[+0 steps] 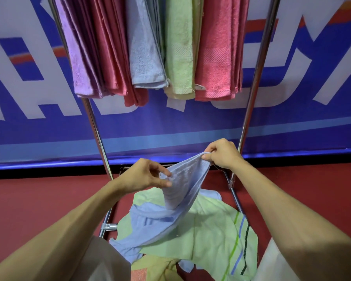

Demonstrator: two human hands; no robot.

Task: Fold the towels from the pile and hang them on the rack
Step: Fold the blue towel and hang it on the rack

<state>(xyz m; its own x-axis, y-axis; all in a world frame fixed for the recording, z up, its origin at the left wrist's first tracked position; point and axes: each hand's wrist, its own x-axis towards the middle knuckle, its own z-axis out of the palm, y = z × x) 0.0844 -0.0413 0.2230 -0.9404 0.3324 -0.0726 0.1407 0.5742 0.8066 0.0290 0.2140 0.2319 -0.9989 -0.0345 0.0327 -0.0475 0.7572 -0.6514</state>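
Closest to me, the pile (190, 246) of loose towels lies low between the rack's bottom rails, a striped green towel (213, 230) spread on top. A light blue towel (182, 187) rises out of that heap, its lower end still trailing on it. The left hand (144, 175) pinches one edge between thumb and fingertips. The right hand (223, 153), a little higher, has its fingers curled round the top corner. Beyond them stands the metal rack (255, 67) on the red floor (28, 199), with folded purple (77, 57), rose (111, 57), pale blue (144, 53), green (178, 53) and pink (217, 57) towels hanging side by side, and a blue banner (170, 126) behind.
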